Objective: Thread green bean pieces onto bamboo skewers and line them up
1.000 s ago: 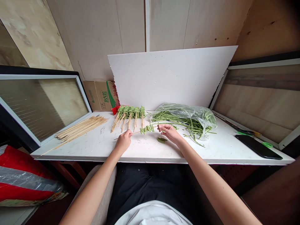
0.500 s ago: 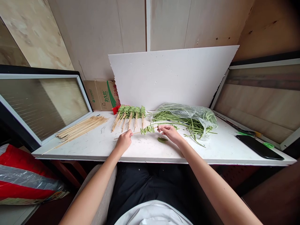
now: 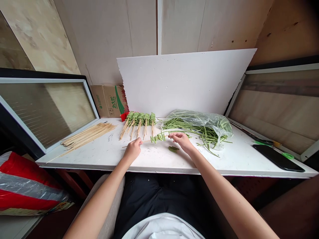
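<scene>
My left hand is closed around a bamboo skewer, held nearly level above the table. Several short green bean pieces are threaded crosswise along its right half. At the skewer's pointed end, my right hand pinches a small piece of green bean, mostly hidden by the fingers. Just below that hand lies a small pile of cut bean pieces. Finished bean skewers are stacked behind, their bare sticks toward me.
Loose bamboo skewers lie at the left. Long green beans spill from a clear plastic bag at the back right. A black phone rests near the right edge. A cardboard box and white foam board stand behind.
Both hands keep nearly the same positions around the skewer. The whole view has shifted slightly, with things appearing a little farther right.
</scene>
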Available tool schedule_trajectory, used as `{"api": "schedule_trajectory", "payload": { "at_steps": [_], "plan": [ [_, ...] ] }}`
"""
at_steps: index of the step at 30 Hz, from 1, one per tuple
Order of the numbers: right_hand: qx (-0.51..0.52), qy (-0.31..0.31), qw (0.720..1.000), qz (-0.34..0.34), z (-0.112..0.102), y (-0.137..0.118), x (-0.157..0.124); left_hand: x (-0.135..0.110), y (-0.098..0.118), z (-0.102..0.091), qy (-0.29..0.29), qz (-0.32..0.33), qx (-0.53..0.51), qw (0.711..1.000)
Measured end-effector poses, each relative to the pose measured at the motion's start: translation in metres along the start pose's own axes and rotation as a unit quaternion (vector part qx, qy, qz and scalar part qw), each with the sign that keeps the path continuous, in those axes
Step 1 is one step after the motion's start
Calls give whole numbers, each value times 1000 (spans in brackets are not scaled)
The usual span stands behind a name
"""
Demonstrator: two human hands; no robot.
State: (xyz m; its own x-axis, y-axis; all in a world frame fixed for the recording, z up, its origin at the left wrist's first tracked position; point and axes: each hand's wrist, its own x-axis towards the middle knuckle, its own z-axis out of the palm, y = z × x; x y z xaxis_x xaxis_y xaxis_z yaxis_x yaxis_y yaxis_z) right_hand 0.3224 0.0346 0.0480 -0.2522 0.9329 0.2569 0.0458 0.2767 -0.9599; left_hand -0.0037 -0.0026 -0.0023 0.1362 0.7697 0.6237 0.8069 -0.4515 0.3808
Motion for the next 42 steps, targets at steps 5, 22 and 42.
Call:
{"api": "schedule_trajectory", "payload": {
  "at_steps": [5,22,42],
  "plan": [
    [-9,10,1000,-4,5,-1,0,-1,-4,1,0,-3,5,1000],
    [12,28,1000,-6,16,10,3,0,0,-1,5,4,19,1000],
    [20,34,999,-5,19,8,0,-2,-4,0,-3,12,1,1000]
  ]
}}
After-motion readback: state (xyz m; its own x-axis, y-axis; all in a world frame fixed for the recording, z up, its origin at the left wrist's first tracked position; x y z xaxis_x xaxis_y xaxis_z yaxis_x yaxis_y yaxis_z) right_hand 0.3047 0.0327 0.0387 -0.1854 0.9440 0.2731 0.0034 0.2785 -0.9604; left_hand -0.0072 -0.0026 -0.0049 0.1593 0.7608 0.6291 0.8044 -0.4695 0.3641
